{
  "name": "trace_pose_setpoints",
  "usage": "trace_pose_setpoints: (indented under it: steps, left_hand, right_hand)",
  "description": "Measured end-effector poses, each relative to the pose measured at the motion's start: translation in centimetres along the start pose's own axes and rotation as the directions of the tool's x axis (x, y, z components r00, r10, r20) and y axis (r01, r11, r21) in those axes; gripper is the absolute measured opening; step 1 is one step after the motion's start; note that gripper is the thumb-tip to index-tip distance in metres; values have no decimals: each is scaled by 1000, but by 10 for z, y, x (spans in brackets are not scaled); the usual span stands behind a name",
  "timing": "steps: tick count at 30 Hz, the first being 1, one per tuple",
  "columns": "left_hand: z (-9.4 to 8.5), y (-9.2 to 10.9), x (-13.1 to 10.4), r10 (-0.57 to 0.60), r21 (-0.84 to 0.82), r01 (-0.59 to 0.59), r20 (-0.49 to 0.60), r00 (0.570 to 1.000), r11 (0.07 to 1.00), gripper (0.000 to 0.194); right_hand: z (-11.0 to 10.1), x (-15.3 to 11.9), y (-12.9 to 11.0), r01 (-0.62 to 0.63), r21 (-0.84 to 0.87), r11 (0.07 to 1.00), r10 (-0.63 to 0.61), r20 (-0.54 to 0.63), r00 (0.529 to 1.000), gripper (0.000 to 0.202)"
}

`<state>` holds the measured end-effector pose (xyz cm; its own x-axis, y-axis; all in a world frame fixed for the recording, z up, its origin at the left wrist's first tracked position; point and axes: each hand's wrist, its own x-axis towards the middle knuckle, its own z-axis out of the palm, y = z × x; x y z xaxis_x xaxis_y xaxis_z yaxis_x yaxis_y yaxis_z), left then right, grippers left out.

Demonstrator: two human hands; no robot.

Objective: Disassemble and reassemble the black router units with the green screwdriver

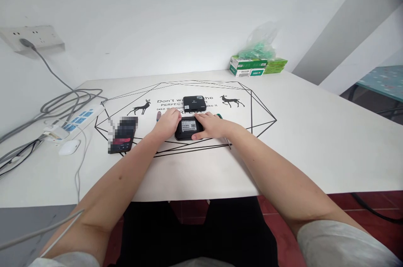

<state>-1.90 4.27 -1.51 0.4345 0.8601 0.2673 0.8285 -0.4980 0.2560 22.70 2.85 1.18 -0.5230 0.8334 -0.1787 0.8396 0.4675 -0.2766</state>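
Observation:
A flat black box (188, 129), rounded at the corners and looking like a set-top box, lies on the table with a white printed label facing up. My left hand (170, 122) has its fingers closed at the box's far left corner; the fingertips are partly hidden. My right hand (210, 125) grips the right side, thumb at the near right corner and fingers along the far edge. Just behind stands a second square black piece (194, 103) with a small logo and stickers. A green item (219, 116) shows behind my right hand, mostly covered. Beside my left hand lies a brownish-pink object (158, 115).
On the left are a phone (124, 134), a white earbud case (69, 147), and a power strip (82, 119) among grey cables. Green-and-white cartons (248, 66) with a plastic bag (260, 46) stand by the wall. The table (315, 132) carries a printed deer pattern.

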Motion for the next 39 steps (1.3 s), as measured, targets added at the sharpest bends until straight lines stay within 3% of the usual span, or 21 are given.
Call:
trace_pose_setpoints:
  steps: [7,13,22,30,39]
  left_hand:
    - [-6,6,-2,-3,42,1,37,999,999,23]
    - [-6,-5,1,19,93,-20,13,1000,995,28]
    - [-18,-35,-6,-167,291,165,-19,986,942,30]
    - [-11,-31,-6,-159,302,144,26,987,942,27]
    - [-3,-33,0,-175,281,173,-17,984,944,26]
  right_hand:
    - [0,-1,-1,-5,0,1000,5,-5,1000,119]
    - [0,-2,-1,-11,9,1000,11,0,1000,120]
    - [-1,-4,-3,-18,23,1000,18,3,1000,118]
    - [0,-2,-2,-21,26,999,22,-15,1000,118]
    - [-1,-3,-2,-17,20,1000,17,5,1000,119]
